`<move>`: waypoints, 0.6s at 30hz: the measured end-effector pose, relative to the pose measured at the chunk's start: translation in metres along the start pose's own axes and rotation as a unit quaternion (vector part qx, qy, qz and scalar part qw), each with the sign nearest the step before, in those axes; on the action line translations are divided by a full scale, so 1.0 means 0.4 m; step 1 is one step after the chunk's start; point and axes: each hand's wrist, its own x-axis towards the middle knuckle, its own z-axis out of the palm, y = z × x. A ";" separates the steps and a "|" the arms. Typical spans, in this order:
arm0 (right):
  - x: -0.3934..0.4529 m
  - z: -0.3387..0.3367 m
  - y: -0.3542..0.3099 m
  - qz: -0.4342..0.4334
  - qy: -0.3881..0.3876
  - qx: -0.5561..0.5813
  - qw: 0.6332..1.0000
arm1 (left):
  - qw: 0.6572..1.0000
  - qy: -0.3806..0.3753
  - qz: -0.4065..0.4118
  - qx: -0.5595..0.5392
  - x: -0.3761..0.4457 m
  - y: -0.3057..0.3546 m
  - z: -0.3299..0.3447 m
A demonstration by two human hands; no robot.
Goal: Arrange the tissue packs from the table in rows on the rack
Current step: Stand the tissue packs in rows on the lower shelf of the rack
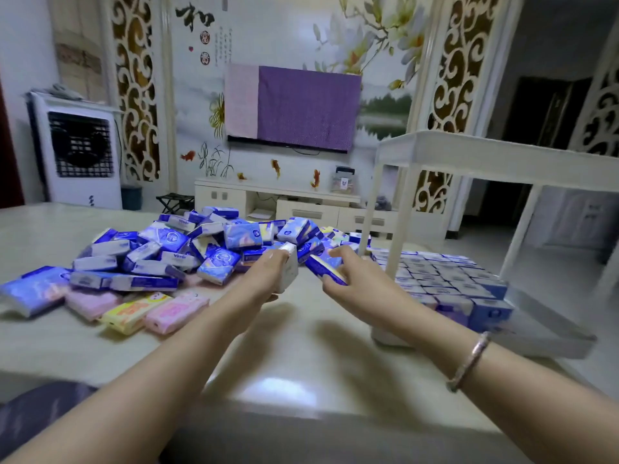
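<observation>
While the heap of tissue packs (174, 252) lies jumbled across the middle of the surface (301, 346), both hands are at its near edge, each already loaded. The left hand (268, 276) grips a pale white pack (290, 269), fingers curled round it. The right hand (345, 276) holds a blue pack (323, 269) at a slant. This looks like the pick-up step, just done or nearly so. To the right stands the white rack (542, 333), its lower shelf partly filled with packs set in tidy rows (445, 283). The near right part of that shelf shows bare. Next, I'd judge, the two packs must be carried right, past the rack's post (400, 226), and set down square against the last row.
</observation>
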 end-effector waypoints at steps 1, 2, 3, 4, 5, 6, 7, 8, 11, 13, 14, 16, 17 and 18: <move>-0.022 -0.026 0.001 0.003 0.004 0.012 1.000 | 1.000 -0.004 -0.006 -0.012 -0.008 0.013 0.012; -0.042 -0.051 0.004 0.006 0.008 0.023 1.000 | 1.000 -0.010 -0.012 -0.022 -0.014 0.026 0.027; -0.059 -0.074 0.008 0.008 0.013 0.034 0.999 | 0.999 -0.023 -0.020 -0.036 -0.017 0.036 0.043; -0.074 -0.095 0.011 0.008 0.020 0.042 0.999 | 0.998 -0.045 -0.027 -0.043 -0.020 0.045 0.060; -0.087 -0.117 0.017 0.011 0.029 0.047 0.998 | 0.996 -0.073 -0.033 -0.044 -0.020 0.048 0.079; -0.099 -0.136 0.025 0.015 0.039 0.050 0.998 | 0.993 -0.100 -0.038 -0.041 -0.021 0.050 0.101; -0.109 -0.155 0.035 0.023 0.045 0.049 0.997 | 0.991 -0.122 -0.042 -0.039 -0.020 0.050 0.122; -0.118 -0.173 0.046 0.031 0.048 0.047 0.997 | 0.989 -0.136 -0.045 -0.043 -0.020 0.053 0.144; -0.130 -0.214 0.088 0.062 0.048 0.052 0.996 | 0.988 -0.145 -0.038 -0.041 -0.010 0.069 0.207; -0.123 -0.232 0.122 0.077 0.048 0.052 0.995 | 0.990 -0.134 -0.038 -0.030 0.009 0.077 0.241; -0.115 -0.239 0.140 0.082 0.048 0.047 0.994 | 0.990 -0.130 -0.040 -0.029 0.016 0.079 0.255; -0.090 -0.246 0.179 0.099 0.066 0.055 0.991 | 0.989 -0.135 -0.048 -0.034 0.034 0.075 0.277; -0.074 -0.247 0.198 0.110 0.081 0.063 0.989 | 0.988 -0.142 -0.053 -0.039 0.043 0.073 0.285; -0.057 -0.244 0.215 0.122 0.094 0.066 0.986 | 0.986 -0.147 -0.057 -0.049 0.050 0.071 0.293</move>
